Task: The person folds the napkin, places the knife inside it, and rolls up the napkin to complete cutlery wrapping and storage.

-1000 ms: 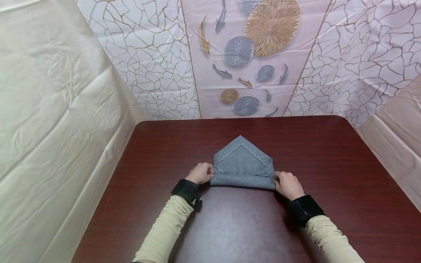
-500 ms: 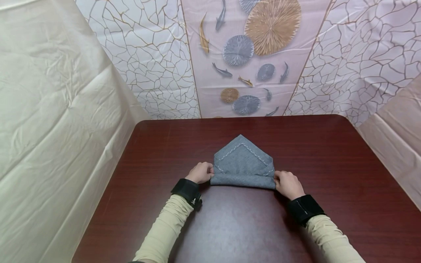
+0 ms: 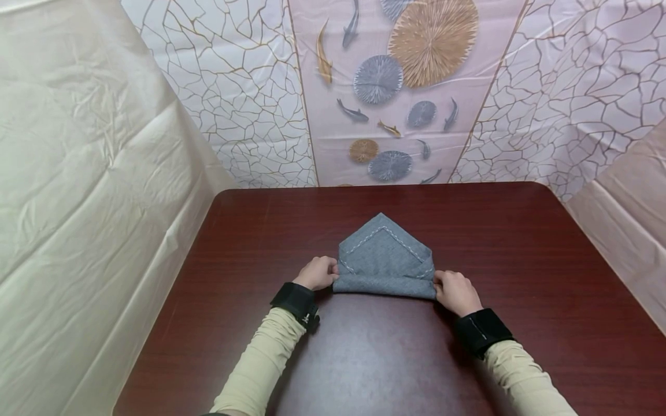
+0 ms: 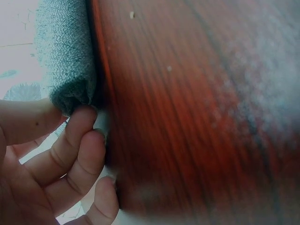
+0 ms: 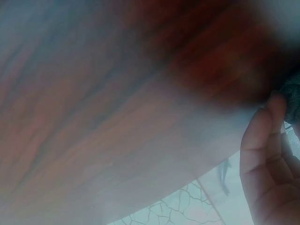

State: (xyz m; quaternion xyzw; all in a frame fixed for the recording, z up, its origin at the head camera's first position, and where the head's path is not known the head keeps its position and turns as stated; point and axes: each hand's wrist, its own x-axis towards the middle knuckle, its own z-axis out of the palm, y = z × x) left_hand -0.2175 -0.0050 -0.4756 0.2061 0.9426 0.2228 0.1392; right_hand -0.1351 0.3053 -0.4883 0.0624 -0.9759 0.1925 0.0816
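Observation:
A grey cloth with white stitching lies on the table, its far part folded to a point and its near edge rolled into a tube. At the left end of the roll, my left hand pinches the cloth. The left wrist view shows the thumb and index finger at the open end of the rolled cloth, the other fingers curled below. My right hand pinches the roll's right end. In the right wrist view only a dark bit of the cloth shows at the fingertips, by the frame's edge.
The dark red wooden table has rounded far corners. Behind it hangs a patterned curtain, with plain cream cloth on the left side and more on the right. Black bands circle both wrists over cream sleeves.

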